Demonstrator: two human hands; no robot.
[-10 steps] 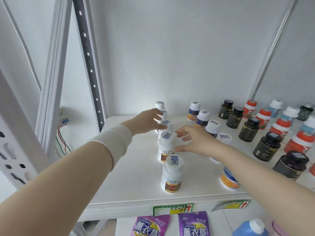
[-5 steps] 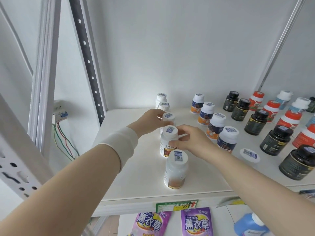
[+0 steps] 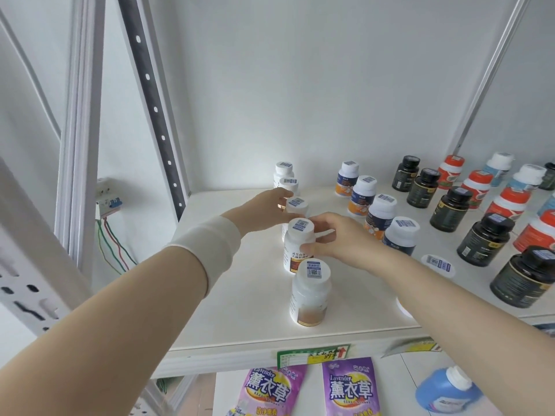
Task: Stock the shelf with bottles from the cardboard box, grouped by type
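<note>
A row of white bottles with white caps runs front to back on the white shelf (image 3: 240,319). My left hand (image 3: 264,211) holds the third white bottle (image 3: 296,205) in that row. My right hand (image 3: 336,238) grips the second white bottle (image 3: 297,244) by its neck and side. The front white bottle (image 3: 309,292) stands free near the shelf edge. Two more white bottles (image 3: 283,172) stand at the back. The cardboard box is out of view.
Right of the white row stand blue-labelled white bottles (image 3: 381,217), black bottles (image 3: 450,208), red-capped bottles (image 3: 510,205) and pale blue bottles (image 3: 498,166). A perforated upright (image 3: 150,94) flanks the shelf's left. Purple lavender pouches (image 3: 348,388) and a blue jug (image 3: 444,391) lie below.
Both hands closed onto white bottles in the row: the left onto the third, the right onto the second. The view shifted slightly left and down.
</note>
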